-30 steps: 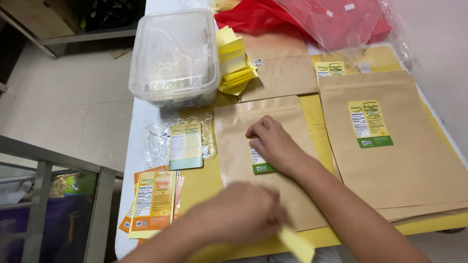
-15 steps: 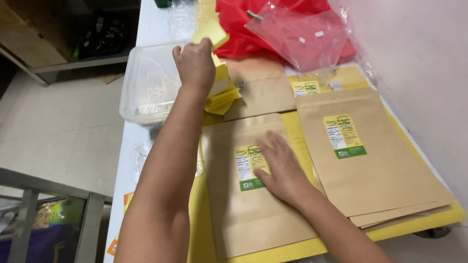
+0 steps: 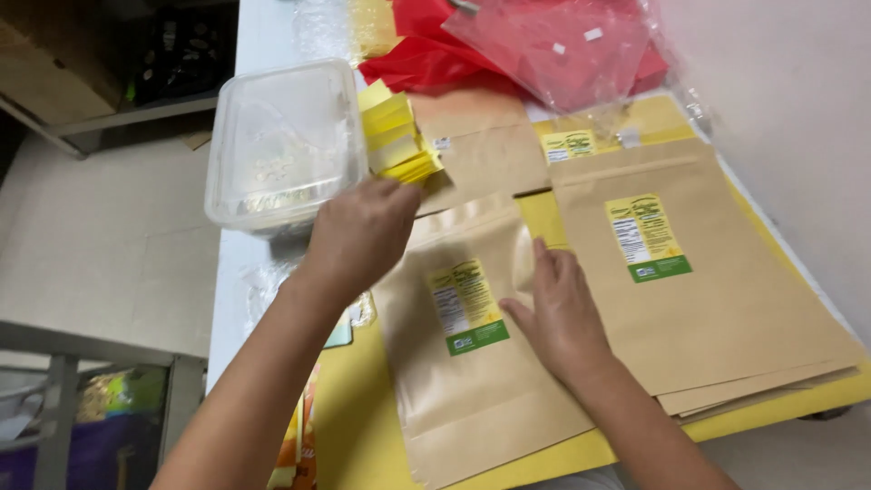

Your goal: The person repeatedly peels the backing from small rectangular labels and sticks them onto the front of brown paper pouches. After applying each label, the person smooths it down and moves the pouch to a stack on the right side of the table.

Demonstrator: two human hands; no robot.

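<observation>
Pressing flat on a kraft paper pouch (image 3: 472, 363) at centre frame, the right hand (image 3: 558, 313) lies palm down with fingers spread apart, just right of the pouch's yellow-and-green label (image 3: 465, 306); it clamps nothing. Left hand (image 3: 361, 231) sits above and left of it, knuckles toward the camera, fingers curled under; whether they pinch anything cannot be told. It hovers between the pouch's top edge and a stack of yellow paper slips (image 3: 396, 136) in the upper middle. Clear plastic lidded tub (image 3: 281, 145) stands upper left, touching the slips. Stack of labelled kraft pouches (image 3: 717, 290) fills the right side, just beside the centre pouch, on a yellow sheet (image 3: 544, 218). Red plastic bags (image 3: 535, 45) lie along the top edge. Orange-printed packets (image 3: 295, 445) show at lower left, partly behind the left forearm.
</observation>
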